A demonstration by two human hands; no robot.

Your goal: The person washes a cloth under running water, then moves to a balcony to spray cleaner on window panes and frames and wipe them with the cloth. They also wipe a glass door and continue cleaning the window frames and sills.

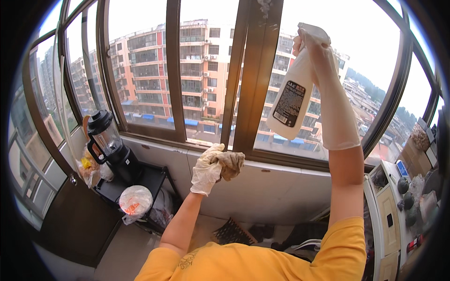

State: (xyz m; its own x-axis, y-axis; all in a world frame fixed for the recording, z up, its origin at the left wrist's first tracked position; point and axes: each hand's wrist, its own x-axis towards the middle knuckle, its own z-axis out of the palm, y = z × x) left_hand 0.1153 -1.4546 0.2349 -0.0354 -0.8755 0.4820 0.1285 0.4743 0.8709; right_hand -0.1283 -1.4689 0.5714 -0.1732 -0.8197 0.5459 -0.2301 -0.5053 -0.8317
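My right hand (314,49), in a pale translucent glove, is raised in front of the right window pane (365,42) and grips a white spray bottle (299,102) by its trigger head. The bottle hangs tilted, its dark printed label facing me. Lower down, near the window sill, my left hand (205,170) wears a whitish glove and clutches a crumpled brown-grey cloth (232,165). Between the two hands stands a brown metal window frame post (260,77); some whitish marks show near its top.
At left, a black blender (109,140) stands on a black rack (154,175), with a plastic-wrapped round container (136,200) at its near edge. A dark door panel (77,221) is further left. To the right, a cream cabinet (388,214) bears round dark green produce (407,200) and bags.
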